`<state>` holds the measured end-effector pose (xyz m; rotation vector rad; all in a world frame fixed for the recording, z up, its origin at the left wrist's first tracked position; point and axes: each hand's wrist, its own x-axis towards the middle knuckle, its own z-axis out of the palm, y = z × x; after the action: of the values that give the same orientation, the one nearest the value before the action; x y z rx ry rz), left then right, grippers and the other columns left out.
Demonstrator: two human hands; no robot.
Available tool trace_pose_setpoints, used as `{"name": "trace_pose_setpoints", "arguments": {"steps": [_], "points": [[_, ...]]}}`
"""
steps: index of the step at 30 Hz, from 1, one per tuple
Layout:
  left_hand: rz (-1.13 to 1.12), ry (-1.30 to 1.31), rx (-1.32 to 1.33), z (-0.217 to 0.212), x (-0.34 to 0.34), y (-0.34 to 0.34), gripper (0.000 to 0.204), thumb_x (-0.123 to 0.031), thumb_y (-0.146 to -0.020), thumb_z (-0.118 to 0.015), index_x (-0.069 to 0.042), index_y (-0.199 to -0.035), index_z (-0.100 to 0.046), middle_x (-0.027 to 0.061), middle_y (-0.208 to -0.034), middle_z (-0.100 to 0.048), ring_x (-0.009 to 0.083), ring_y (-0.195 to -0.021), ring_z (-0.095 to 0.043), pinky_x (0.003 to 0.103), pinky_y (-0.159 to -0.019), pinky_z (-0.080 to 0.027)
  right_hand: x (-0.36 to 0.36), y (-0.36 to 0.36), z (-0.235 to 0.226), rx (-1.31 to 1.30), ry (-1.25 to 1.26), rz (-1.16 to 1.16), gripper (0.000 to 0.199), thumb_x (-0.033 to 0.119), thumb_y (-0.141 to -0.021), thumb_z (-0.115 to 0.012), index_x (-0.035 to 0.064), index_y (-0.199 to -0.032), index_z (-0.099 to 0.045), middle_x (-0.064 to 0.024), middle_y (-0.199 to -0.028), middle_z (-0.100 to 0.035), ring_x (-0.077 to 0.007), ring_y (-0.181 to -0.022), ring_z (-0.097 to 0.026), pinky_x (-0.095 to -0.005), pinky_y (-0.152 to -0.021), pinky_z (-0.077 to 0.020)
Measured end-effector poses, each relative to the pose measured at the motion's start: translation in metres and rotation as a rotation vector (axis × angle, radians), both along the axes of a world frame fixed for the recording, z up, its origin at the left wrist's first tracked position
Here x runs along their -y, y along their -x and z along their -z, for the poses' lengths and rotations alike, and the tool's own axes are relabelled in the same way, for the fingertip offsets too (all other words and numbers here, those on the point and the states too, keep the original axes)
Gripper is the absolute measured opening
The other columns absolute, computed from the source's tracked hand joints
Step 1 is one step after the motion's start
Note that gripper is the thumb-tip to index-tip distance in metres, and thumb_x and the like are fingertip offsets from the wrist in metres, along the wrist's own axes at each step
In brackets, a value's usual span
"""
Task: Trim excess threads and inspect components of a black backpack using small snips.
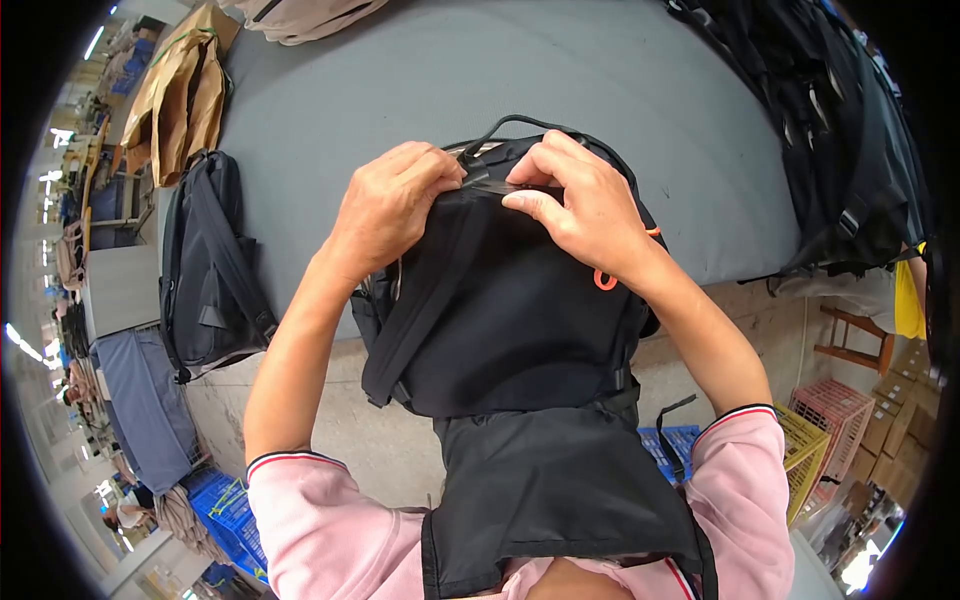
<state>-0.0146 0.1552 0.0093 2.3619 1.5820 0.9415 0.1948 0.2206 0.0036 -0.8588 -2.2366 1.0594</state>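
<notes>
A black backpack (510,290) lies in front of me, its top against the grey table and its lower part toward my body. At its top edge, the closed fingers of my left hand (390,205) pinch a narrow dark strip (487,184). My right hand (580,200) grips the strip's other end between thumb and fingers. A thin black loop (520,119) arches behind the hands. Below my right wrist shows an orange ring (605,280); what it belongs to is hidden. The fingertips partly cover the strip.
Another black backpack (210,260) leans at the grey table's (680,130) left edge, below a brown paper bag (180,100). More black bags (830,130) are heaped at the right. Blue crates (225,515), a yellow crate (800,450) and a wooden stool (855,340) stand lower down.
</notes>
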Motion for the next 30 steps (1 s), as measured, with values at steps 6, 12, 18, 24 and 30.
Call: {"name": "trace_pose_setpoints", "arguments": {"steps": [6, 12, 18, 24, 30], "points": [[-0.009, -0.013, 0.022, 0.003, 0.000, 0.001, 0.008, 0.007, -0.076, -0.060, 0.001, -0.080, -0.057, 0.0096, -0.081, -0.064, 0.0259, -0.075, -0.062, 0.032, -0.068, -0.050, -0.007, 0.010, 0.000, 0.075, 0.025, -0.033, 0.018, 0.019, -0.079, -0.069, 0.0044, -0.081, -0.059, -0.0039, -0.079, -0.057, -0.0220, -0.073, -0.062, -0.0355, -0.064, -0.0462], [-0.010, -0.008, 0.030, 0.005, -0.001, 0.004, 0.009, 0.007, -0.075, -0.060, 0.001, -0.080, -0.057, 0.0096, -0.080, -0.064, 0.0260, -0.074, -0.061, 0.032, -0.067, -0.050, -0.014, 0.016, -0.005, 0.098, 0.044, -0.080, 0.019, 0.020, -0.077, -0.070, 0.0043, -0.081, -0.059, -0.0043, -0.082, -0.059, -0.0219, -0.075, -0.061, -0.0350, -0.067, -0.0466], [-0.014, -0.008, 0.028, 0.004, 0.001, 0.004, 0.009, 0.007, -0.075, -0.060, 0.000, -0.080, -0.056, 0.0093, -0.080, -0.063, 0.0250, -0.074, -0.060, 0.032, -0.067, -0.049, -0.022, 0.019, -0.007, 0.133, 0.155, -0.131, 0.020, 0.020, -0.075, -0.071, 0.0043, -0.080, -0.061, -0.0055, -0.078, -0.059, -0.0205, -0.074, -0.060, -0.0344, -0.067, -0.0461], [-0.019, 0.013, 0.017, 0.003, 0.002, 0.003, 0.009, 0.005, -0.076, -0.061, 0.000, -0.080, -0.056, 0.0087, -0.081, -0.062, 0.0247, -0.075, -0.060, 0.032, -0.066, -0.049, -0.026, 0.023, -0.011, 0.190, 0.286, -0.144, 0.023, 0.023, -0.073, -0.071, 0.0039, -0.079, -0.061, -0.0055, -0.074, -0.060, -0.0195, -0.070, -0.059, -0.0336, -0.066, -0.0453], [-0.019, -0.019, 0.019, 0.004, 0.003, 0.003, 0.010, 0.003, -0.074, -0.062, -0.002, -0.078, -0.055, 0.0068, -0.077, -0.058, 0.0242, -0.073, -0.057, 0.033, -0.064, -0.048, -0.025, 0.026, -0.021, 0.297, 0.192, -0.181, 0.023, 0.023, -0.073, -0.071, 0.0042, -0.080, -0.061, -0.0060, -0.077, -0.061, -0.0220, -0.074, -0.060, -0.0350, -0.067, -0.0458]]}}
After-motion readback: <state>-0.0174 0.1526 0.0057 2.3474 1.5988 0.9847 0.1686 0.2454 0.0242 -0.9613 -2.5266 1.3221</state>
